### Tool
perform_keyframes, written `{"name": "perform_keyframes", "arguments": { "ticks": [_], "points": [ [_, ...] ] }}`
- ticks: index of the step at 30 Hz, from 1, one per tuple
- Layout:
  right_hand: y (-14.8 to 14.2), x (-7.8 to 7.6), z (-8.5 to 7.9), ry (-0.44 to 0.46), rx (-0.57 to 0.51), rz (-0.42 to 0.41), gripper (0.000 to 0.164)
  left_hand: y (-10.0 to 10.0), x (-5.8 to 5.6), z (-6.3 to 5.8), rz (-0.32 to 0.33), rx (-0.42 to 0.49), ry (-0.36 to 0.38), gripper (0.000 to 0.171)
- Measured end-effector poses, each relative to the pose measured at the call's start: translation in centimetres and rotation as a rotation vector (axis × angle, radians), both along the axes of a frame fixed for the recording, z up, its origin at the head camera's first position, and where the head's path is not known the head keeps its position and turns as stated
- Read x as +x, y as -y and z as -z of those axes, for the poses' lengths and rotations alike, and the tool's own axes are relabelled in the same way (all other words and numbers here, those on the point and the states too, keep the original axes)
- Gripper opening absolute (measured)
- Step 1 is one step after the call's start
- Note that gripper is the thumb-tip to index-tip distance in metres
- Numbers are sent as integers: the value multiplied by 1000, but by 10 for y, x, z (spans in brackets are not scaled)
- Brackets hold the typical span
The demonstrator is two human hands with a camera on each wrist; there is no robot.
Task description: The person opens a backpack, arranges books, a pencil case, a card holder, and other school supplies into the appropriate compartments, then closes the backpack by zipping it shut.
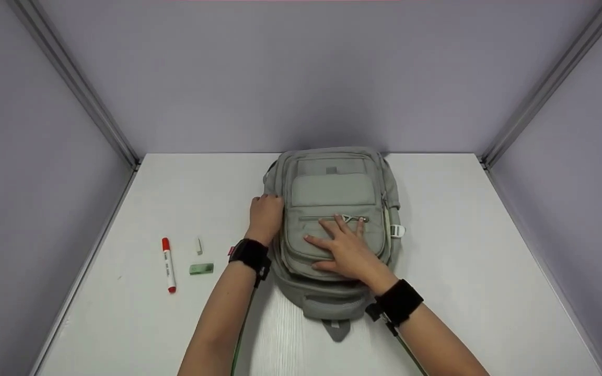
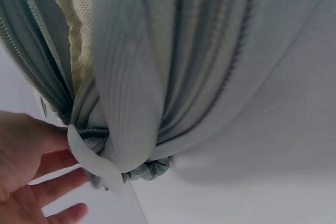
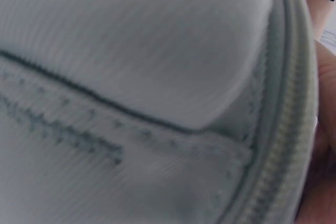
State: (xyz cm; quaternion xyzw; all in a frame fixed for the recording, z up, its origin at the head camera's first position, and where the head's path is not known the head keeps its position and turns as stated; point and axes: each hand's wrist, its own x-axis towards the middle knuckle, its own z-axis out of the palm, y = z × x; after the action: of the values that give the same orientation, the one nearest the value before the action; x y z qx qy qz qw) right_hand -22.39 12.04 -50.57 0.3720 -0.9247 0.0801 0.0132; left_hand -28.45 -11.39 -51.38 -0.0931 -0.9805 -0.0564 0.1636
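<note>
A grey-green backpack (image 1: 332, 189) lies on its back on the white table, its front pockets facing up. At its left side my left hand (image 1: 266, 216) has curled fingers and grips the edge near a zipper. In the left wrist view, the thumb and index finger of the left hand (image 2: 37, 166) pinch where parted zipper teeth (image 2: 23, 51) meet; the gripped bit is partly hidden by a pale strap (image 2: 128, 77). My right hand (image 1: 347, 251) rests with spread fingers on the lower front pocket. Close-up fabric and a curved zipper (image 3: 281, 145) fill the right wrist view.
Left of the backpack lie a red-capped white marker (image 1: 169, 265), a small whitish stick-like piece (image 1: 199, 246) and a small green block (image 1: 201, 269). A white buckle (image 1: 397, 231) shows at the bag's right side. Grey panels (image 1: 301, 78) enclose the table's back and sides.
</note>
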Motion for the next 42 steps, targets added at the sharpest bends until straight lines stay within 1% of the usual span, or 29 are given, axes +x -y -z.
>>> {"name": "perform_keyframes", "arguments": {
  "ticks": [2,4,7,9,12,16,23,29,35,40,42],
  "points": [
    [0,0,0,-3,-3,0,67,-1,-3,2,-6,22,-53,20],
    [0,0,0,-3,-11,-1,67,-1,-6,3,-21,55,-70,22],
    [0,0,0,0,-16,-4,67,0,-7,5,-50,90,-49,21],
    [0,1,0,3,-14,-4,67,1,-6,5,-62,92,-14,19],
    [0,1,0,-1,-9,-2,67,1,-6,5,-57,71,11,17],
    [0,1,0,-16,-10,-2,66,1,-4,3,-43,58,9,17],
    [-1,1,0,-1,-40,0,65,2,4,2,-27,55,-17,11],
    [1,1,1,8,-25,16,65,6,15,4,-46,77,-9,9],
    [2,1,0,10,-34,15,65,6,25,6,-33,113,-30,8],
    [3,0,0,12,-36,15,65,6,29,6,-43,187,43,11],
    [4,0,0,17,-35,14,65,6,31,6,-47,200,47,12]
  ]
}}
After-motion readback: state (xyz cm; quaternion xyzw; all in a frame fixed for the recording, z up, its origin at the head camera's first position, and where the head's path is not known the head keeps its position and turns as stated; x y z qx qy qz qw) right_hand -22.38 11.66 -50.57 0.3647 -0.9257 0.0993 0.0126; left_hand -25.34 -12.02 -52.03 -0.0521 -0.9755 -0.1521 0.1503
